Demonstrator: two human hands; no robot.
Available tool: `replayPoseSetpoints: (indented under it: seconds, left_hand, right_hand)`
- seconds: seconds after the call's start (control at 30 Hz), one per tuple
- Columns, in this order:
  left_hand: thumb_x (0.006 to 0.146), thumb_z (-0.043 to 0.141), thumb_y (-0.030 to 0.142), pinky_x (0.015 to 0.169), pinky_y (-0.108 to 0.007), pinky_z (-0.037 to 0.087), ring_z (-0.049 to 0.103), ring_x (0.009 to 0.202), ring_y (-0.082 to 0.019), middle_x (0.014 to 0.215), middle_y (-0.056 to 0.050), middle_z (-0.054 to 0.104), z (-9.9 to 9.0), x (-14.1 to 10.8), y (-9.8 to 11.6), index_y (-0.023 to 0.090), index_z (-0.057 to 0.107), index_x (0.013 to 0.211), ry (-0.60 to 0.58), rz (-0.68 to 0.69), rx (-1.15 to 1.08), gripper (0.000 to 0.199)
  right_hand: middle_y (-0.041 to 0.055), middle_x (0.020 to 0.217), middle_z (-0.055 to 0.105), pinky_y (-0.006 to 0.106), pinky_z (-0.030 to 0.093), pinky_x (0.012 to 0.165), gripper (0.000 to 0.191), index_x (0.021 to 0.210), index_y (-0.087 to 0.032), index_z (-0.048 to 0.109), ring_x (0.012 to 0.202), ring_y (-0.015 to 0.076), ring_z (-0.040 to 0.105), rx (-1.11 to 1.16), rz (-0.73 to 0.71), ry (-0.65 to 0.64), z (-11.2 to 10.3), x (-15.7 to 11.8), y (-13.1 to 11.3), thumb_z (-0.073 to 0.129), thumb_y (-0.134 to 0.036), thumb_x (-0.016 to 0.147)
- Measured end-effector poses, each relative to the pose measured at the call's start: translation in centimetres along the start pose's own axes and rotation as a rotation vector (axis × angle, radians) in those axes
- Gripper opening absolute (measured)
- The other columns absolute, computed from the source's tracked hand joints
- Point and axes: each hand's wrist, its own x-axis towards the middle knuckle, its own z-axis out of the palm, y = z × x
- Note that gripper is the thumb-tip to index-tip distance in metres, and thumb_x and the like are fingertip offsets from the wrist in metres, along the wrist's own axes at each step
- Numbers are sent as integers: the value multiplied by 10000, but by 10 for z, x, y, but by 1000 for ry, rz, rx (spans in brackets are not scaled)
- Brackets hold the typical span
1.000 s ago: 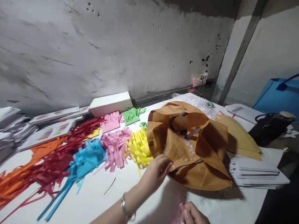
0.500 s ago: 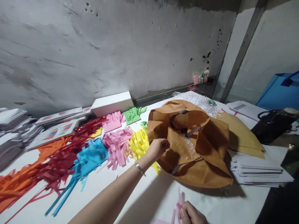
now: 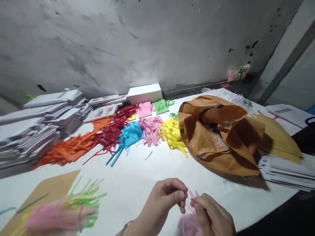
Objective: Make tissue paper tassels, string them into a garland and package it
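Note:
At the front of the white table (image 3: 137, 173), my left hand (image 3: 169, 200) is closed, thumb against fingers; anything between them is too small to make out. Just right of it, my right hand (image 3: 211, 209) pinches pink paper strips (image 3: 193, 196). More pink paper (image 3: 188, 224) hangs or lies below, blurred. An open brown bag (image 3: 246, 157) with small clear items (image 3: 218, 141) inside lies beyond my right hand.
Fringed paper in orange (image 3: 73, 149), dark red, blue (image 3: 131, 132), pink and yellow (image 3: 172, 131) spans the middle. Paper stacks (image 3: 36, 131) stand left. A blurred pink-green bundle (image 3: 61, 213) lies front left, envelopes (image 3: 283, 137) right.
My left hand has come back from the brown bag to beside my right hand, its fingers closed. The view has swung left, showing the paper stacks and the front-left bundle.

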Motion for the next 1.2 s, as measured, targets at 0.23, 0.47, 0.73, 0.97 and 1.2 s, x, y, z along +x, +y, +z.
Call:
replayPoseSetpoints:
  seconds: [0.23,0.47,0.73,0.97,1.2]
  left_hand:
    - [782,818,238,550,-226,553,649,582,-120,760,-39,670,-15,-45,-8,169,791,785,71,266,119,74]
    - [875,661,66,608,-213,562,664,680,-134,799,-52,706,-25,-71,-1,226,769,997,-26,659,585,228]
    - [874,663,62,665,-220,549,679,725,-149,800,-57,733,-31,-88,6,213,723,1007,-31,753,763,211]
    - [865,664,95,679,-224,545,681,731,-151,830,-57,747,-33,-101,7,197,727,981,5,583,802,166]
    - [637,858,131,596,-205,496,632,632,-128,669,-19,686,-43,-104,4,151,747,629,155,207,369,113]
  right_hand:
    - [-15,657,585,209,476,564,214,871,-237,582,557,123,560,-13,-81,-169,14,-16,-25,429,-179,1009]
    - [-40,609,543,181,445,526,241,770,-240,535,544,103,567,-100,-174,-403,2,-7,-44,453,-183,989]
    - [-16,732,620,188,461,553,170,908,-239,588,618,113,604,63,-42,-551,-2,-6,-55,464,-296,1008]
    - [-46,643,540,184,408,521,230,795,-241,502,557,101,546,10,-134,-498,-1,-18,-54,444,-247,1017]
    - [-4,819,684,210,493,649,146,1082,-264,593,711,144,658,-22,-161,-508,16,-32,-51,500,-355,1016]
